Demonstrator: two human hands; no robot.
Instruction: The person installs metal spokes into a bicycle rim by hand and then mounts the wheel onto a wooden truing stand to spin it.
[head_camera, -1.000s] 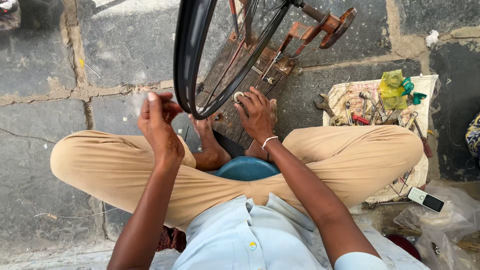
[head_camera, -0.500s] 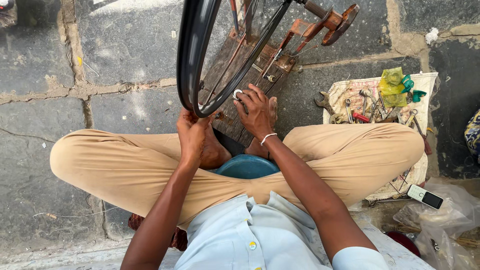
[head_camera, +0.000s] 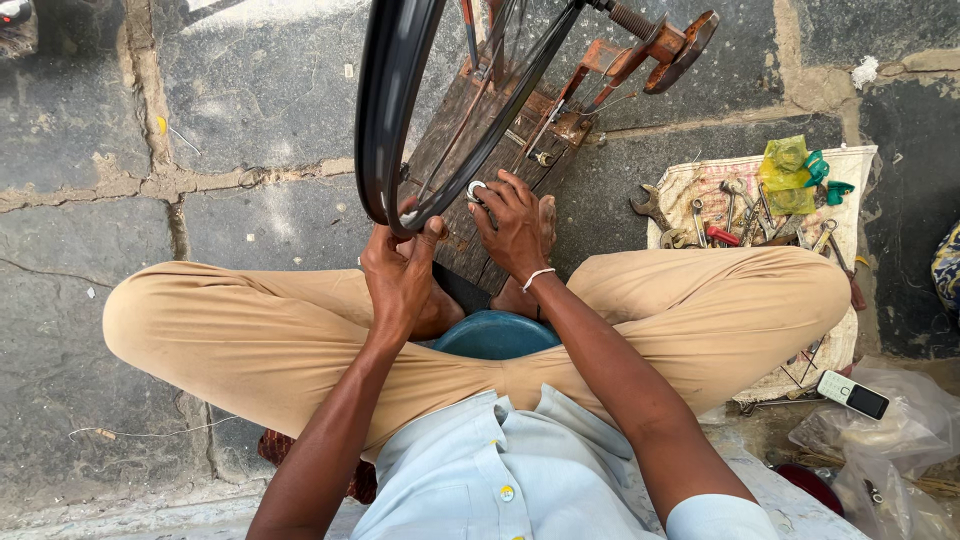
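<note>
Between the person's crossed legs, a bicycle wheel (head_camera: 400, 100) stands upright on a rusty wooden stand (head_camera: 520, 130), its black rim rising past the top edge of the view. The left hand (head_camera: 398, 275) closes its fingers around the lowest part of the rim, thumb pressed up against the tyre side. The right hand (head_camera: 515, 225) reaches inside the wheel near the spokes, fingers curled around a small silver tool (head_camera: 476, 189); it looks like a spoke key, though it is too small to be sure. Just below the hands sits a blue bowl (head_camera: 495, 335), partly hidden by the tan trousers. To the person's right, a cloth (head_camera: 850, 165) spread on the stone paving carries spanners (head_camera: 655, 208) and a yellow-green bag (head_camera: 785, 165). A small phone (head_camera: 852, 394) lies near the right knee, beside clear plastic bags (head_camera: 900, 430).
</note>
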